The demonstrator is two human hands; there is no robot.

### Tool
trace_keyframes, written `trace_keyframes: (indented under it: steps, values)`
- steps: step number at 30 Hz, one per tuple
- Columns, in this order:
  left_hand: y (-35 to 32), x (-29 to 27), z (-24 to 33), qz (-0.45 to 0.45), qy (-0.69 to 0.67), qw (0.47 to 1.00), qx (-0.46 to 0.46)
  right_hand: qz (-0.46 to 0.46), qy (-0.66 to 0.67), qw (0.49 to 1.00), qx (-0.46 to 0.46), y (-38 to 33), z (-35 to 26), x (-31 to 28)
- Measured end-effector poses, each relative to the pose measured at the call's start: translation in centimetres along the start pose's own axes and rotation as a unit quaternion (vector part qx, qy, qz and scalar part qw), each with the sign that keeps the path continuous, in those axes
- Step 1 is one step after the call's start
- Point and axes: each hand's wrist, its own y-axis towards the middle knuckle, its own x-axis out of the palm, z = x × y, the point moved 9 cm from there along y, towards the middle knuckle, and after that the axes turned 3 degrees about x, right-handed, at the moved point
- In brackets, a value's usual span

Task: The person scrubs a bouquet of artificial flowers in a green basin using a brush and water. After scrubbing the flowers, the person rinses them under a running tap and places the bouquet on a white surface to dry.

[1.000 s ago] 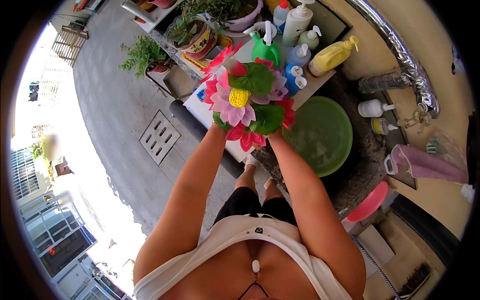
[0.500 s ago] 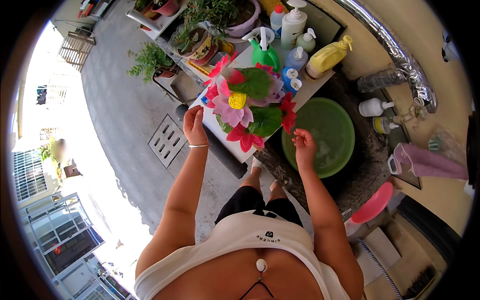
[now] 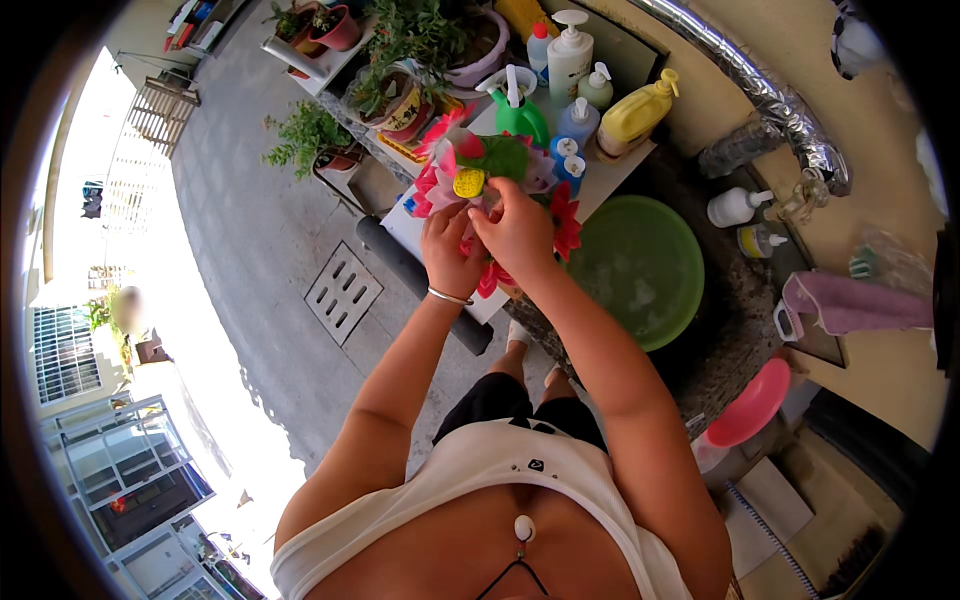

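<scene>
A bunch of artificial flowers (image 3: pixel 468 183) stands on the white ledge in front of me, with pink and lilac lotus petals, green leaves and a yellow seed-pod centre. Both hands meet at its near side, just below the yellow centre. My left hand (image 3: pixel 450 250) has its fingers curled together at the lilac petals. Beside it, my right hand (image 3: pixel 517 232) pinches at the same lotus flower with thumb and fingers. My hands cover most of that bloom, so the exact petal held is hidden. Red petals (image 3: pixel 565 222) stick out right of my right hand.
Right of the flowers, a green basin (image 3: pixel 640 275) of water sits in a dark stone sink. Behind are a green spray bottle (image 3: pixel 521 120), a yellow pump bottle (image 3: pixel 637 115) and several other bottles. Potted plants (image 3: pixel 400 100) stand far left; a pink basin (image 3: pixel 750 405) is at lower right.
Both hands have moved inward from either side of the flowers and come together on the lotus bloom. The view has shifted slightly.
</scene>
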Motion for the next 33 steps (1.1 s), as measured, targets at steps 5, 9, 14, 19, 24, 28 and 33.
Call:
trace_keyframes:
  steps: [5,9,14,19,24,28,33]
  values:
    - [-0.8,0.9,0.3,-0.016,0.041,0.999,-0.003,0.023,0.044,0.999,0.012,1.4,2.5,1.1]
    - [-0.8,0.7,0.1,-0.021,0.057,0.998,-0.022,0.001,0.078,0.997,0.004,1.7,2.7,2.7]
    - [-0.8,0.7,0.1,-0.042,0.092,0.994,-0.029,0.054,0.229,0.970,0.059,1.1,5.8,2.0]
    - [-0.6,0.7,1.3,-0.060,0.148,0.987,0.004,0.019,0.328,0.938,0.112,0.4,7.5,1.7]
    - [-1.3,-0.7,2.2,-0.057,0.150,0.987,0.005,0.027,0.382,0.916,0.119,-1.4,5.6,-4.5]
    - [-3.7,-1.9,4.6,-0.049,0.043,0.995,0.072,0.181,0.247,0.952,0.025,-3.9,3.5,-17.4]
    - [-5.6,1.6,10.8,-0.125,-0.182,0.968,0.123,0.496,-0.352,0.758,-0.233,-9.1,-7.9,-31.6]
